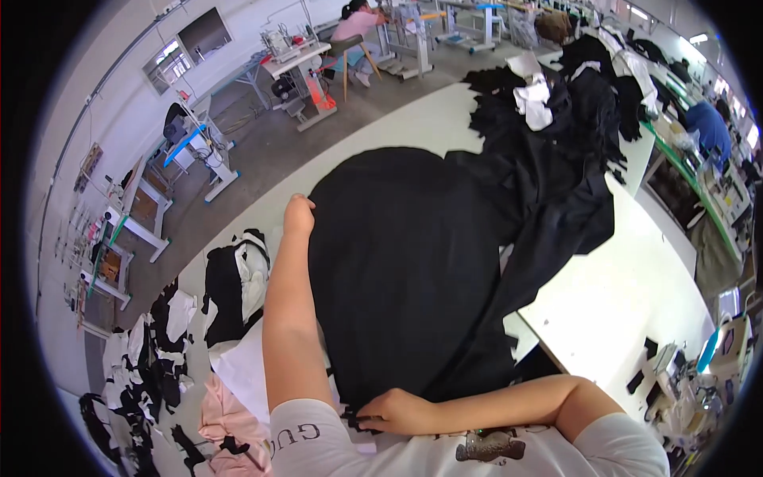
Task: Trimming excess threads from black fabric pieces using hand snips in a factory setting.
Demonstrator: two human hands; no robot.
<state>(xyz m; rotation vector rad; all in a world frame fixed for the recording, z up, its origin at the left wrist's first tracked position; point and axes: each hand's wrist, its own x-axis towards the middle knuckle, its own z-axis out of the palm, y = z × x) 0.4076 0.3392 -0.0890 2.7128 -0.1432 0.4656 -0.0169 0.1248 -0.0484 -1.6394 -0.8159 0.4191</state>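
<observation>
A large piece of black fabric (405,262) is spread over the pale table in front of me, its far edge rounded. With my arm stretched out, my left hand (300,215) is closed on the fabric's far left edge. Close to my body, my right hand (397,412) lies at its near edge with bent fingers on the cloth; the fingertips are partly hidden, and I cannot tell how firmly they hold it. The fabric runs on to the right into a crumpled black heap (548,135), with a white scrap (533,103) on top.
Black and white scraps (159,342) and pink cloth (234,417) lie to the left. A bright white board (628,278) lies at right, with a cluttered sewing machine (715,366) beyond it. Across the aisle, a person in pink (358,25) sits among sewing tables (298,63).
</observation>
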